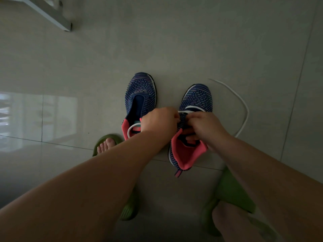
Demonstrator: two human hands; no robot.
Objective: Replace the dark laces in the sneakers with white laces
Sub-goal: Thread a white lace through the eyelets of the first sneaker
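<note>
Two blue knit sneakers with pink collars stand side by side on the floor, toes pointing away. The left sneaker (140,95) has no lace in its eyelets. A white lace (241,103) crosses the lowest eyelets of the right sneaker (197,98) and trails in a long curve over the floor to the right. Another loop of it lies on the left sneaker's collar. My left hand (159,120) pinches the lace at the right sneaker's tongue. My right hand (206,126) grips that sneaker's eyelet edge, fingers tucked inside the opening. No dark lace is visible.
The floor is pale glossy tile (174,41). My feet in green slippers (106,145) sit just behind the sneakers, the other slipper (232,193) at lower right. A white furniture leg (57,20) stands at the far upper left.
</note>
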